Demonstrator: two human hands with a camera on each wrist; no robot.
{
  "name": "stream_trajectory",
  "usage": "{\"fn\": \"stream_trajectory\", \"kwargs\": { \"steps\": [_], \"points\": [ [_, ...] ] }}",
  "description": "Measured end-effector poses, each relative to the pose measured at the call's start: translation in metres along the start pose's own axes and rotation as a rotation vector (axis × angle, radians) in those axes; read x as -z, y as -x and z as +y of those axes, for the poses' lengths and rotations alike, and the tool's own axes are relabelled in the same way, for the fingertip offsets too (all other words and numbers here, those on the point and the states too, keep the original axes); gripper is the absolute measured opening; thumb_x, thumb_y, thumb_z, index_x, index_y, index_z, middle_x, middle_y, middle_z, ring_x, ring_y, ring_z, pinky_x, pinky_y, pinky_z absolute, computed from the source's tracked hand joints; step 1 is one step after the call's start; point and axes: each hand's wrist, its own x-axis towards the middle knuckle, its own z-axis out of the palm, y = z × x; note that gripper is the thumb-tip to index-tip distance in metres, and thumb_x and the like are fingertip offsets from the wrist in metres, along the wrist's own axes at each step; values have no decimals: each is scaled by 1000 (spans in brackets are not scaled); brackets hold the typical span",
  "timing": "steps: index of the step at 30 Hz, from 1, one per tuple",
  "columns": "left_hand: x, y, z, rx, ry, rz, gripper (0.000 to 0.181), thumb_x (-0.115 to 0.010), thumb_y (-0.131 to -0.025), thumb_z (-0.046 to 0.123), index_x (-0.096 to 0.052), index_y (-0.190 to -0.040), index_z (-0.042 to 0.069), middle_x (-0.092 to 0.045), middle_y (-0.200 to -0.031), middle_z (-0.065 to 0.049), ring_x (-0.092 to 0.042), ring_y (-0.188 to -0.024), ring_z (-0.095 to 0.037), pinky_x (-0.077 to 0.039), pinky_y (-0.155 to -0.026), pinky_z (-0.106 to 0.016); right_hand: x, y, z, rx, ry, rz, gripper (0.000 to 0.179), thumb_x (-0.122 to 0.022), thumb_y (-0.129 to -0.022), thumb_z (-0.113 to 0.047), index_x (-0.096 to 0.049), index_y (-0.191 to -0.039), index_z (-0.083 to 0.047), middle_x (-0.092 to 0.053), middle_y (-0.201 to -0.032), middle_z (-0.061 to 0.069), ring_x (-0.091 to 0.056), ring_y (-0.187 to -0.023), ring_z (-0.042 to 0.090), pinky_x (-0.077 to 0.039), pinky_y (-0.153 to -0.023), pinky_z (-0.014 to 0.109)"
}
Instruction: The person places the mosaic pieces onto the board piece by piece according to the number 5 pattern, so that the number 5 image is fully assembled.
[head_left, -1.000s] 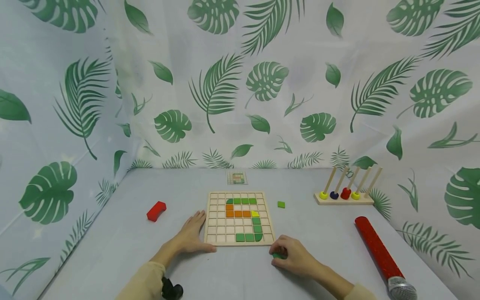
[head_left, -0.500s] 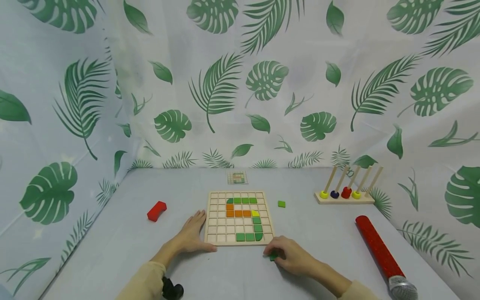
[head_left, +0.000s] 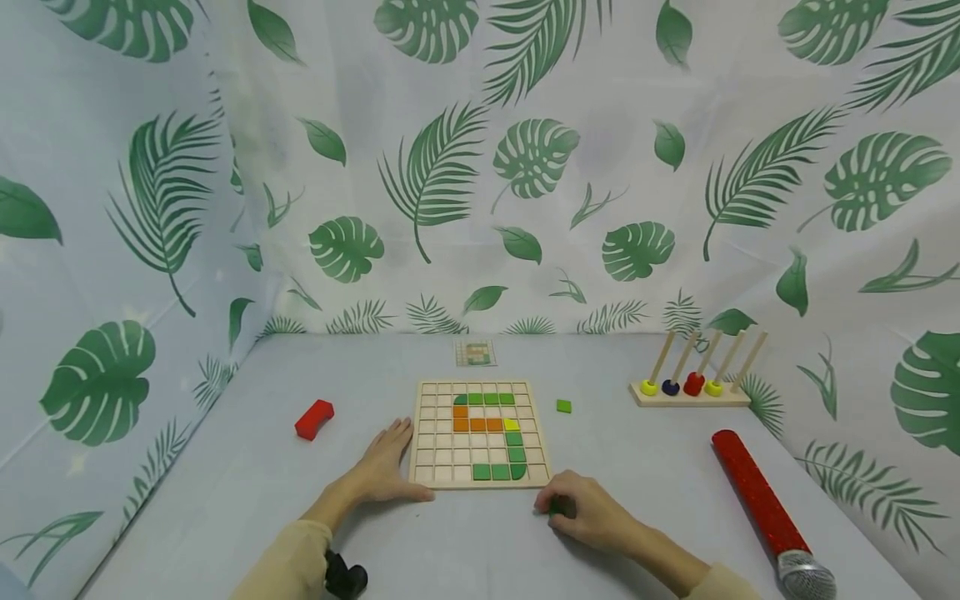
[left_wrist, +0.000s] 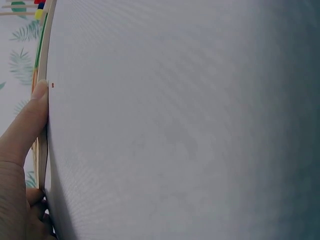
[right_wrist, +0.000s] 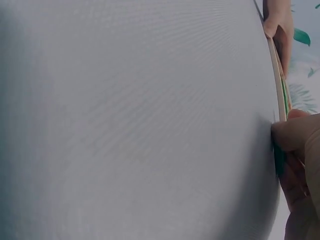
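A wooden grid board lies in the middle of the table, bearing green, orange and yellow tiles along a bent path. My left hand rests against the board's left side, fingers extended, its thumb at the front left corner. Just off the front right corner, my right hand pinches a dark green tile between thumb and fingers, low over the table. Most of that tile is hidden by the fingers in the head view. A lighter green square tile lies alone to the right of the board.
Behind the board lies a pattern card. A red arched block is on the left. Over on the right stand a peg stacker with coloured beads and a red microphone. A leaf-printed cloth hangs behind.
My right hand slid slightly left with the green tile, then back right, and less of the tile shows now. The left hand stays in place against the board.
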Motion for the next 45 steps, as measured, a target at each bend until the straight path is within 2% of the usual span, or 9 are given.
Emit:
{"fn": "stream_trajectory", "kwargs": {
  "steps": [6, 11, 16, 25, 29, 36, 41, 45],
  "points": [
    [6, -3, 2, -14, -8, 3, 121, -74, -63, 66, -22, -148, -2, -20, -154, -17, -12, -142, -31, -10, -115, -47, 7, -6, 1, 1, 41, -7, 38, -66, -75, 8, -64, -102, -19, -61, -101, -15, -56, -100, 7, -49, -90, 35],
    [10, -5, 1, -33, 7, 21, 121, -75, -62, 66, -23, -148, -2, -21, -154, -17, -12, -142, -31, -10, -115, -47, 11, -7, 2, 9, 62, 71, 35, -73, -75, -1, -63, -106, -14, -62, -101, -9, -57, -95, 8, -51, -85, 31],
    [8, -4, -2, -20, 6, 16, 122, -74, -62, 68, -23, -148, -2, -21, -153, -18, -12, -142, -32, -10, -114, -48, 9, -6, 5, -40, 81, 112, 36, -80, -73, -15, -62, -104, -14, -60, -95, -9, -55, -86, 6, -51, -76, 25],
    [4, 1, -2, -8, 12, 9, 121, -74, -62, 67, -24, -147, -3, -23, -153, -18, -12, -142, -32, -10, -115, -48, 4, -5, 6, -106, 49, 117, 29, -77, -77, -9, -63, -103, -12, -61, -90, -10, -57, -83, 6, -51, -71, 24],
    [2, 1, -2, -4, -2, 7, 121, -73, -62, 69, -24, -147, -2, -23, -153, -18, -12, -142, -32, -11, -114, -48, 4, -7, 6, -125, 27, 161, 28, -74, -77, -4, -63, -102, -11, -61, -88, -9, -56, -81, 7, -51, -70, 23],
    [0, 0, -2, -11, 11, 10, 121, -74, -62, 68, -24, -147, -3, -23, -153, -18, -12, -142, -32, -10, -114, -48, 4, -20, 5, -60, 16, 289, 31, -74, -74, 4, -63, -101, -3, -63, -86, -3, -60, -80, 13, -54, -70, 25],
    [-1, -1, -1, -7, 11, 6, 121, -73, -62, 69, -24, -147, -2, -23, -153, -17, -13, -142, -31, -11, -114, -48, 1, -32, 3, -27, 58, 335, 32, -76, -73, 0, -63, -102, -4, -62, -86, -5, -59, -79, 10, -54, -70, 26],
    [-2, -1, -1, -3, 7, 6, 122, -73, -61, 69, -24, -147, -2, -23, -153, -17, -12, -142, -31, -11, -114, -48, -1, -42, 0, 8, 58, 339, 32, -76, -73, 1, -63, -102, -1, -63, -87, -1, -59, -80, 14, -54, -69, 26]
  ]
}}
